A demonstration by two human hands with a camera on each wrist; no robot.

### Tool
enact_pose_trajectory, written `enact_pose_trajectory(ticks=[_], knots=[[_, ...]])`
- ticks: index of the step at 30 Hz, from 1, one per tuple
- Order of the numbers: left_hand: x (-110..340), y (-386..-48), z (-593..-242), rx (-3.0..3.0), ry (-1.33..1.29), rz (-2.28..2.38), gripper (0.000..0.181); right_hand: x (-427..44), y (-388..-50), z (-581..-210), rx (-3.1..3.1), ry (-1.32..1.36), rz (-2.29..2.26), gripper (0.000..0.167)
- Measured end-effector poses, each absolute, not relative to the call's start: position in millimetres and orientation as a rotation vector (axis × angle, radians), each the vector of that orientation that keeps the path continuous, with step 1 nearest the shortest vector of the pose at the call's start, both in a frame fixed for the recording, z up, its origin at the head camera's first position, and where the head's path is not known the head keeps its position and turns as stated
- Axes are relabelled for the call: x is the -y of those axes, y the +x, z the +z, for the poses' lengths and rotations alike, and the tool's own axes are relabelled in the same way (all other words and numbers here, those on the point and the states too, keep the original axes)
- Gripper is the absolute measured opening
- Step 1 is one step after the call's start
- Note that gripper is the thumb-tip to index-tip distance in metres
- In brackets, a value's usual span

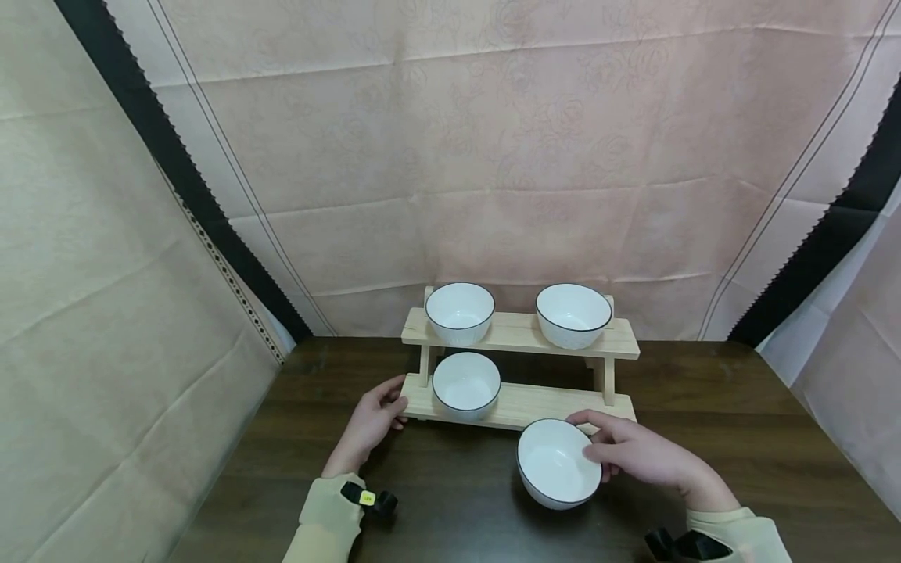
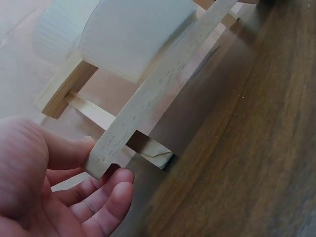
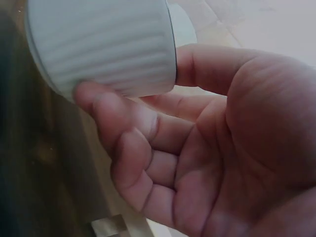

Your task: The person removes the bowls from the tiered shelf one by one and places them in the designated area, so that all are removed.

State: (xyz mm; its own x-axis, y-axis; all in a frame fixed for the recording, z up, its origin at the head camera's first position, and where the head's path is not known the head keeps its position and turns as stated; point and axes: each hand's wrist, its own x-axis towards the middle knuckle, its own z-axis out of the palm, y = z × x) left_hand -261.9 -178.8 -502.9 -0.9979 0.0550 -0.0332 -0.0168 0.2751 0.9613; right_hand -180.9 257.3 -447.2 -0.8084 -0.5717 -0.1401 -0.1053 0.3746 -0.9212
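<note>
My left hand (image 1: 373,420) grips the left end of the lower shelf of a two-tier wooden rack (image 1: 524,397). In the left wrist view, the thumb lies on the upper face of that shelf end (image 2: 106,150) and the fingers curl beneath it. A white bowl (image 1: 558,461) with a dark rim is in my right hand (image 1: 644,453), in front of the rack's lower right part. The thumb is over the rim and the fingers are against the ribbed outer wall (image 3: 103,49). Whether the bowl's base touches the table is hidden.
On the upper shelf stand two similar white bowls, one on the left (image 1: 461,313) and one on the right (image 1: 573,314). Another bowl (image 1: 466,385) sits at the lower shelf's left. The rack is on a dark wooden table (image 1: 450,500), with pale fabric walls (image 1: 507,156) behind and beside it.
</note>
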Motion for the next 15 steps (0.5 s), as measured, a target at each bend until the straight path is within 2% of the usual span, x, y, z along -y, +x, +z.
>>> enact_pose_trajectory(ticks=[15], knots=[[178.9, -264.6, -506.9, -2.436, 0.049, 1.868, 0.048, -246.6, -180.5, -456.4, -2.176, -0.619, -1.384, 0.044]])
